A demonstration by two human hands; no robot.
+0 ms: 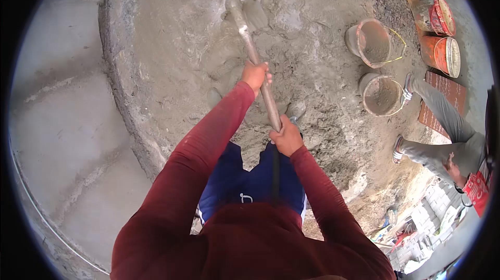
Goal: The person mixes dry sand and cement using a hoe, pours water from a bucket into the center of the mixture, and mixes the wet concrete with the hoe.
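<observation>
A long wooden handle (267, 98) runs up and away from my body to a tool head (234, 4) that sits in wet grey mortar (177, 35). My left hand (255, 76) is wrapped round the middle of the handle. Nearer my body, my right hand (287, 137) grips its lower end, above my blue shorts. The tool's blade is partly sunk in or coated with mortar, so its shape is hard to make out.
Two mortar-stained buckets, one upper (370, 43) and one lower (382, 95), stand to the right. Beyond them are an orange bucket (440, 55), a red-rimmed bucket (442, 16) and a reddish board (442, 100). Another person (448, 124) in grey trousers is at the right edge.
</observation>
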